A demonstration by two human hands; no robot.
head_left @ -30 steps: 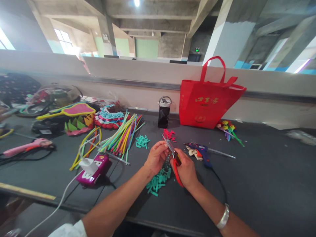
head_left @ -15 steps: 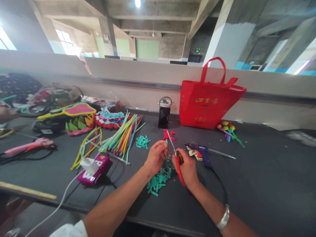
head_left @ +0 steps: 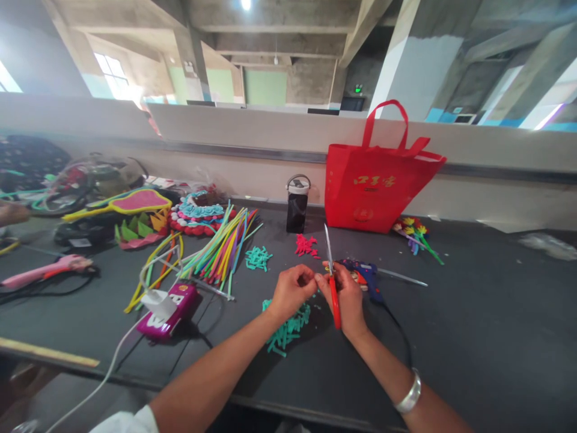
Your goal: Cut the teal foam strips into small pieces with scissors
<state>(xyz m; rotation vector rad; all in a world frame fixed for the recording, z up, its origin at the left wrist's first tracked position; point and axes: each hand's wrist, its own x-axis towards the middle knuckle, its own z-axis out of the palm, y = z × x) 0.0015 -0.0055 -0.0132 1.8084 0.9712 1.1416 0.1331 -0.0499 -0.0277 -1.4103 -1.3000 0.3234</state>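
My right hand is closed around a pair of red-handled scissors, whose blades point away from me. Close beside it, my left hand pinches with thumb and forefinger near the right fingertips; anything between them is too small to make out. Beneath the left hand lies a heap of cut teal strips. Farther back sit a smaller pile of teal pieces and a pile of pinkish-red pieces.
Left are colourful pipe cleaners, a purple power strip with a white plug, and a pink glue gun. A black bottle, red bag and dark blue glue gun stand or lie beyond. Another person's hand shows far left.
The scissors have swung more upright and away from the left fingers. Both hands have come together, with their fingertips almost meeting. The teal piece seen in the left fingers no longer shows.
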